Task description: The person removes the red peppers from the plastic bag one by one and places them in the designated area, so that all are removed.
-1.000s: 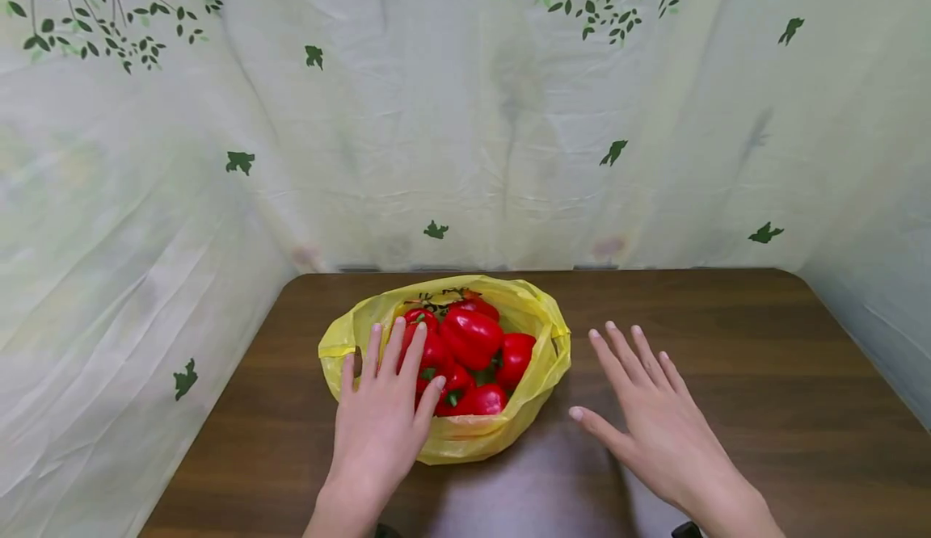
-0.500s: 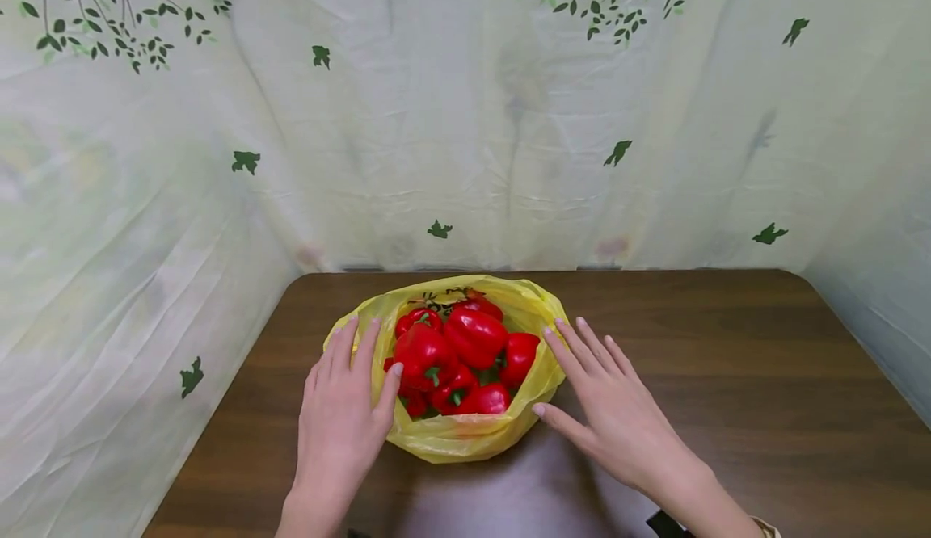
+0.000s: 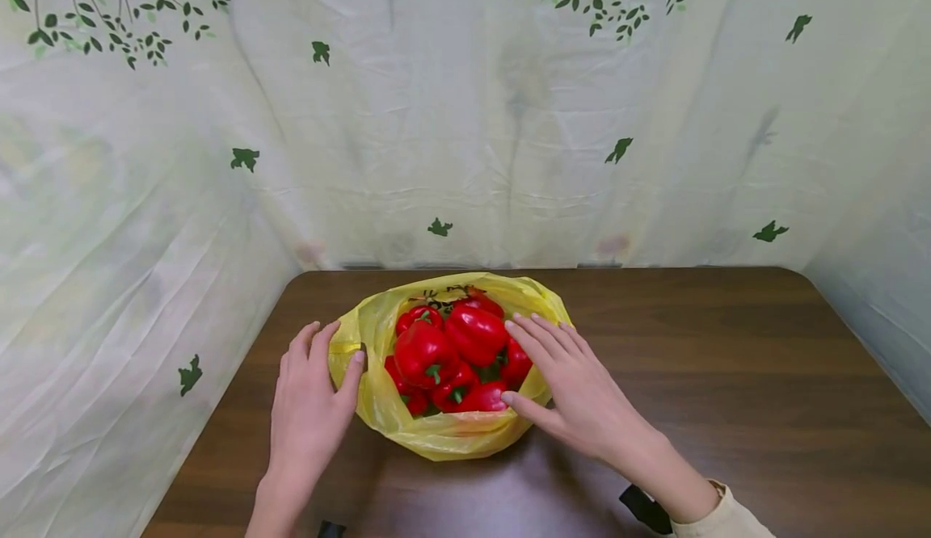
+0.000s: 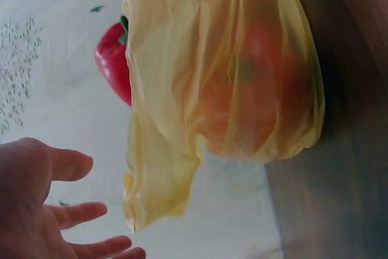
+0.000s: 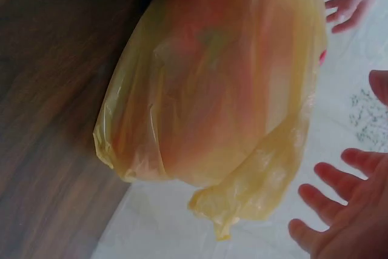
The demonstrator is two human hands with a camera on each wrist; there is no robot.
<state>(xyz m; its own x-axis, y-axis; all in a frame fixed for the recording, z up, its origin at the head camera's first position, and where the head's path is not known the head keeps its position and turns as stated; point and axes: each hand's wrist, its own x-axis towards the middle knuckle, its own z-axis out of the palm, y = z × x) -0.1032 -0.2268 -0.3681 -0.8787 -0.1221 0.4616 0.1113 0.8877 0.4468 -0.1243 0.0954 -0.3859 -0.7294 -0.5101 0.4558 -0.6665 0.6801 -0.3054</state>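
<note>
An opened yellow plastic bag stands on the table, holding several red bell peppers. My left hand is at the bag's left handle side, fingers spread; in the left wrist view a gap separates that hand from the bag. One pepper shows above the bag's edge there. Over the bag's right rim hovers my right hand, fingers extended and covering part of the rim. The right wrist view shows this hand beside the bag, apart from it and holding nothing.
The dark wooden table extends to both sides of the bag. Behind it and at the sides hangs a pale curtain with leaf prints. A cream sleeve covers the right forearm.
My left hand has moved left from over the peppers to the bag's left side. My right hand has come left from beside the bag to over its right rim. The bag stays put.
</note>
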